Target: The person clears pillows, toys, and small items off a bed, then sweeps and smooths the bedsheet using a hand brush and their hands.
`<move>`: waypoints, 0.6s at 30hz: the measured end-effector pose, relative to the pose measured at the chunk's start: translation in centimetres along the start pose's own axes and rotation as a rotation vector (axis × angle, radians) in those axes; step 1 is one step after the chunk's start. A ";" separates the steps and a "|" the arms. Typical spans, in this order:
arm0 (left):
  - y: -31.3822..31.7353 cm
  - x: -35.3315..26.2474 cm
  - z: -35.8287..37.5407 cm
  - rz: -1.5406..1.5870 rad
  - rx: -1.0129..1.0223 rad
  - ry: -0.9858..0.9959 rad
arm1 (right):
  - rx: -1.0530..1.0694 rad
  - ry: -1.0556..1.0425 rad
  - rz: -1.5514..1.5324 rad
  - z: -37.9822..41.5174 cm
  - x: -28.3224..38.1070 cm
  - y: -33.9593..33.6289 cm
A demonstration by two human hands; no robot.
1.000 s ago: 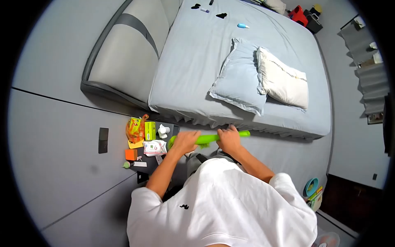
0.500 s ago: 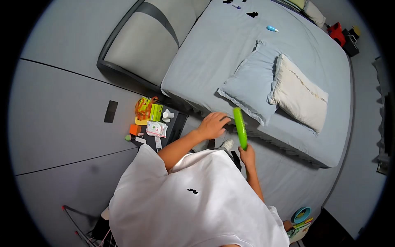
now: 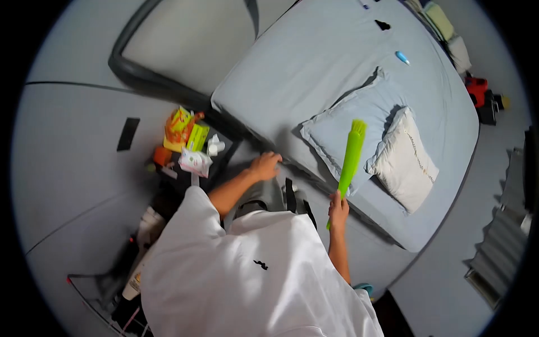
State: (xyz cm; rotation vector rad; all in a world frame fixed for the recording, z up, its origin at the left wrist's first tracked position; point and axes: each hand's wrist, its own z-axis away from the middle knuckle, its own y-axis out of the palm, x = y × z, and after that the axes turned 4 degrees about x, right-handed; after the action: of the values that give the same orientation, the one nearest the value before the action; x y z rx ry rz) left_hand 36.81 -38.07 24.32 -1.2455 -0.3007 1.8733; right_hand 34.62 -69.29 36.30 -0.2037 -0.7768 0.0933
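Note:
My right hand (image 3: pixel 338 210) is closed around the handle of a long, bright green brush (image 3: pixel 352 157). The brush points up and away from me, its bristled end overlapping the light blue pillow (image 3: pixel 331 126) in this view. Beside that pillow lies a white cushion (image 3: pixel 405 160). My left hand (image 3: pixel 266 167) holds nothing; its fingers are loosely bent, close to the front side of the bed (image 3: pixel 269 90).
Left of the bed, a dark bedside table (image 3: pixel 178 182) carries a wipes pack (image 3: pixel 195 163), a yellow-green box (image 3: pixel 197 137) and an orange bag (image 3: pixel 178 130). A blue tube (image 3: pixel 402 57) and a black item (image 3: pixel 383 25) lie on the bed. A grey headboard (image 3: pixel 185 50) stands behind.
The view has turned and shifted. My right hand has raised the green brush, now over the pillow in view with its bristles showing. My left hand has lowered, its fingers less spread.

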 end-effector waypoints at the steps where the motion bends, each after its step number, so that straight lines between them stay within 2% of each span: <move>1: -0.6 0.3 -0.5 0.036 -0.004 -0.060 | -0.035 0.014 0.056 -1.5 -0.6 0.5; 3: -1.8 1.4 -2.3 0.142 -0.041 -0.160 | -0.051 0.078 0.060 -4.3 0.9 2.8; 7: 2.0 6.9 -6.3 0.280 -0.232 -0.231 | 0.043 0.184 0.095 -9.7 0.7 5.2; 9: 3.0 7.9 -8.4 0.332 -0.218 -0.460 | 0.111 0.172 0.126 -12.0 3.0 6.4; 10: 3.7 8.2 -8.9 0.358 -0.190 -0.575 | 0.150 0.093 0.225 -13.7 3.5 6.9; 11: 5.4 9.5 -9.7 0.414 -0.236 -0.608 | 0.191 0.028 0.323 -15.7 3.7 7.0; 13: 5.2 9.1 -11.0 0.606 -0.299 -0.644 | 0.277 -0.190 0.546 -20.8 3.6 7.1; 16: 5.3 8.4 -12.1 0.939 -0.299 -0.584 | 0.391 -0.317 0.794 -24.7 6.9 9.2; 18: 0.8 3.5 -12.6 1.243 -0.240 -0.509 | 0.399 -0.277 0.703 -26.0 6.5 10.9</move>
State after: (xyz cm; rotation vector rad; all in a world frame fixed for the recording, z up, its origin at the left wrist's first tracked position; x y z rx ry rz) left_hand 46.59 -38.95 15.60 -1.1659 0.0370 3.3154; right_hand 57.47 -61.51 20.37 -0.0748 -0.9146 0.9497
